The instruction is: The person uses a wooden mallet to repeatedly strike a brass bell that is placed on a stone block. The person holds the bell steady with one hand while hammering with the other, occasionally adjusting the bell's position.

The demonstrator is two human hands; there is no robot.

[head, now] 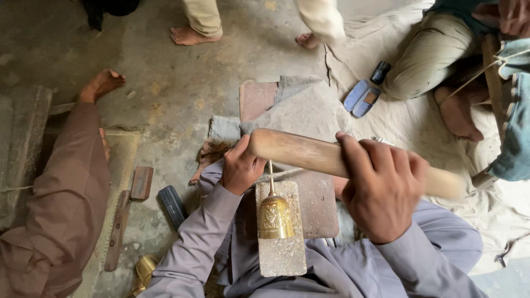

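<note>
My right hand (381, 190) grips a thick wooden club (301, 152) held level across my lap; its far end is blurred. An engraved brass bell (274, 218) lies on a pale speckled stone slab (281, 256) in front of me. A thin brass stem (270, 179) runs up from the bell toward my left hand (240, 168). That hand is closed at the stem's top, just under the club's left end. What exactly its fingers hold is hidden.
A reddish slab (320, 207) and grey cloth (301, 107) lie under the work. A person's brown-clad leg (66, 204) lies at left, with wooden tools (118, 229) and a black object (173, 205) beside it. Bare feet (190, 36) stand at top. A seated person (430, 49) and blue case (361, 98) are at right.
</note>
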